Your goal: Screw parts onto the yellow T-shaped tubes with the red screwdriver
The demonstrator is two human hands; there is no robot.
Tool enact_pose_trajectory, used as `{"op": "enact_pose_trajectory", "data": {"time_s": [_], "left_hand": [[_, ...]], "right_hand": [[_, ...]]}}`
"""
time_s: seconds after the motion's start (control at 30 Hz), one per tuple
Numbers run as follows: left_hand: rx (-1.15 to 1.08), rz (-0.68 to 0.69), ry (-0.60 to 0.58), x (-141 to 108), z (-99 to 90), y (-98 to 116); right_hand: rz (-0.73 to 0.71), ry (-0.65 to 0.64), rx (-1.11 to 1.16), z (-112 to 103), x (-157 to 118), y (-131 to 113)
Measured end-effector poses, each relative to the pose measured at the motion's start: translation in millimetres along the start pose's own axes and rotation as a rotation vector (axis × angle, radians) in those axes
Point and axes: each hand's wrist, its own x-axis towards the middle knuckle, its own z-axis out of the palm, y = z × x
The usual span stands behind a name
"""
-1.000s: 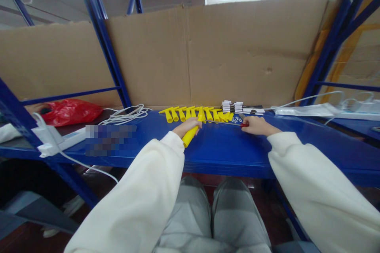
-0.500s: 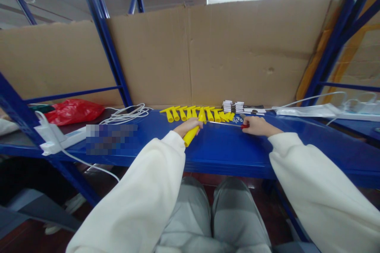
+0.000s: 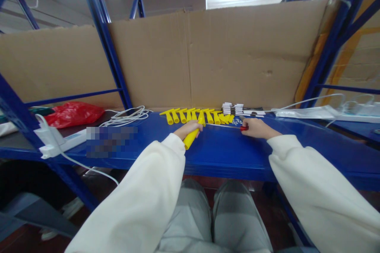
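My left hand (image 3: 189,127) is closed round a yellow plastic piece with a tubular handle (image 3: 191,139), whose round end points toward me. Its upper part sticks out beyond my fingers. My right hand (image 3: 257,127) grips a screwdriver with a red handle (image 3: 244,128). The thin metal shaft runs left, its end at or close to the held yellow piece; whether the tip touches cannot be made out. Behind my left hand, several similar yellow pieces (image 3: 183,116) lie in a row. A cluster of small silvery parts (image 3: 237,121) lies just beyond the screwdriver.
A stack of white and black pieces (image 3: 233,109) lies against the cardboard panel (image 3: 237,55) behind the blue table (image 3: 225,150). To the left are a white coiled cable (image 3: 130,115), a power strip (image 3: 74,137) and a red bag (image 3: 75,114). Blue posts (image 3: 109,55) frame the table.
The camera view has shifted slightly. Both hands keep their grips, with no clear movement of the yellow piece or the screwdriver.
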Motion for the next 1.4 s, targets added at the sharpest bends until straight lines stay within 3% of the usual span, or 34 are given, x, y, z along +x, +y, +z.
{"op": "enact_pose_trajectory", "data": {"time_s": [0.33,0.77,0.97,1.27,1.4], "left_hand": [[-0.010,-0.074,0.023,0.4,0.3,1.3],[0.013,-0.037,0.003,-2.2,1.0,2.9],[-0.014,-0.047,0.025,-5.9,1.3,5.5],[-0.036,-0.038,0.018,-4.2,0.0,3.6],[-0.053,-0.035,0.021,-2.8,0.3,2.2]], "right_hand": [[0.046,-0.086,-0.009,-6.5,-3.3,-8.0],[0.048,0.041,-0.028,0.5,-1.8,-0.1],[0.093,0.005,-0.021,-4.6,-1.9,4.0],[-0.018,-0.068,0.153,7.4,8.2,31.0],[-0.033,-0.102,0.156,9.3,9.7,29.3]]}}
